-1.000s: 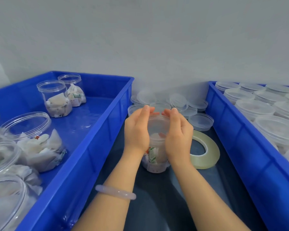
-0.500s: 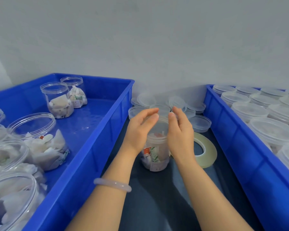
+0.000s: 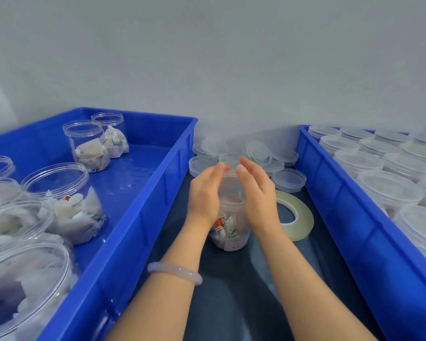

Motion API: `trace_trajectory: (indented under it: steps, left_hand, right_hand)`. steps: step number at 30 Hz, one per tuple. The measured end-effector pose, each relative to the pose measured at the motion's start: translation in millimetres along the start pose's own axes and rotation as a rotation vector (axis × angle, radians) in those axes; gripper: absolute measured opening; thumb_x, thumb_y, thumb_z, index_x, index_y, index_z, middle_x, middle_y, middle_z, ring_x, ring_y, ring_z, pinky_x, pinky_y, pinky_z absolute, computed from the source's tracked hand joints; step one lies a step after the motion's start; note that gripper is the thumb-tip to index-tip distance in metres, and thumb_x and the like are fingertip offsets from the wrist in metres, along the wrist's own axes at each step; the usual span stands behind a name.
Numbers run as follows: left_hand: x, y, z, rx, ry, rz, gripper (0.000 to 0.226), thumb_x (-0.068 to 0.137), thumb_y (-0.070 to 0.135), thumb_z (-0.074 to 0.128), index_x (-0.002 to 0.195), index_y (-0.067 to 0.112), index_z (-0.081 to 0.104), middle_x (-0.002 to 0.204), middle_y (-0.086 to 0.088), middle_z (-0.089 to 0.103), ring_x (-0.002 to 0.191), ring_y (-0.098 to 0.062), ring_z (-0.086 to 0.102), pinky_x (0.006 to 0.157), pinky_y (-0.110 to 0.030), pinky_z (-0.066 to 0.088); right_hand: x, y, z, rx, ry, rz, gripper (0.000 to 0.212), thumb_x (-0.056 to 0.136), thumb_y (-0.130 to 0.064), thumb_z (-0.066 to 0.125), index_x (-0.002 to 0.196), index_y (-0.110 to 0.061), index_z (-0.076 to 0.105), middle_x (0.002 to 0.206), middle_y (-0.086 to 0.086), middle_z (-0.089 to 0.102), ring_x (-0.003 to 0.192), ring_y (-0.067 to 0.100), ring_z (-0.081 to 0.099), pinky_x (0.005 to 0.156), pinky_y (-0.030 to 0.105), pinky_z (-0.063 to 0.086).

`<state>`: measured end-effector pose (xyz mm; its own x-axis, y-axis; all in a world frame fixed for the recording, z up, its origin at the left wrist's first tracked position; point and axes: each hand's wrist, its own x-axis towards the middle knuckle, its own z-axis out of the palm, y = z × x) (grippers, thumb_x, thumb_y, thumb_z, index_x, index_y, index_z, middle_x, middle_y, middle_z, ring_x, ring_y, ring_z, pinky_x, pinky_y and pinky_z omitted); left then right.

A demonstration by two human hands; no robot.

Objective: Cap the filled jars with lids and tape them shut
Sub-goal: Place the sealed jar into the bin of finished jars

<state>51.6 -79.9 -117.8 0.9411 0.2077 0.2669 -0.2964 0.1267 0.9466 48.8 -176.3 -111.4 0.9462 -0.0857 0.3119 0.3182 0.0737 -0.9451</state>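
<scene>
The filled jar is stood upright on the dark surface between the left crate and the right crate, with packets visible through its clear wall. A clear lid appears to be set on its mouth, though the seating cannot be confirmed through the blur. The jar's top is flanked by the left hand and the right hand, palms facing, fingers nearly straight and curled round nothing. Whether the lid is touched cannot be told. The capping step is judged to be in hand or just completed. Taping is called for next: the tape roll, laid flat just beside the right hand, must be picked up and its free end found. Loose lids are heaped behind the jar, and open jars are kept in the left crate.
</scene>
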Motion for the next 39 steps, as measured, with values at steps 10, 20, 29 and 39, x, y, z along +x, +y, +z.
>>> trace_trajectory:
  steps: [10, 20, 29, 39]
  left_hand:
    - [-18, 9, 3, -0.004, 0.076, -0.024, 0.020, 0.090, 0.022, 0.053, 0.082, 0.025, 0.071, 0.084, 0.005, 0.072, 0.087, -0.016, 0.066, 0.075, -0.031, 0.053]
    - [-65, 72, 29, -0.144, 0.039, 0.190, 0.030, 0.080, 0.024, 0.046, 0.086, 0.013, 0.073, 0.091, -0.007, 0.074, 0.092, -0.023, 0.069, 0.082, -0.037, 0.054]
    - [-66, 151, 122, -0.266, -0.183, 0.263, 0.026, 0.068, 0.021, 0.046, 0.076, 0.020, 0.071, 0.080, -0.002, 0.070, 0.080, -0.018, 0.064, 0.075, -0.037, 0.052]
    - [-71, 115, 257, -0.205, -0.707, 0.075, 0.031, 0.090, 0.004, 0.045, 0.118, 0.006, 0.059, 0.108, -0.004, 0.060, 0.093, -0.009, 0.051, 0.086, -0.020, 0.041]
  right_hand:
    - [-13, -6, 3, -0.066, 0.184, 0.006, 0.028, 0.093, -0.005, 0.043, 0.099, -0.016, 0.068, 0.092, -0.009, 0.067, 0.080, -0.002, 0.061, 0.062, 0.008, 0.045]
    - [-61, -86, -20, 0.086, 0.210, -0.205, 0.039, 0.089, 0.004, 0.044, 0.079, -0.022, 0.071, 0.072, -0.012, 0.071, 0.070, -0.001, 0.064, 0.053, 0.010, 0.046]
    - [-48, -187, -90, 0.016, 0.355, -0.377, 0.026, 0.068, -0.019, 0.046, 0.076, -0.015, 0.071, 0.071, -0.005, 0.069, 0.069, 0.006, 0.062, 0.051, 0.014, 0.043]
    - [-45, -183, -232, -0.518, 0.628, -0.411, 0.042, 0.073, -0.017, 0.035, 0.098, -0.012, 0.069, 0.091, 0.001, 0.068, 0.075, -0.004, 0.059, 0.065, 0.013, 0.044]
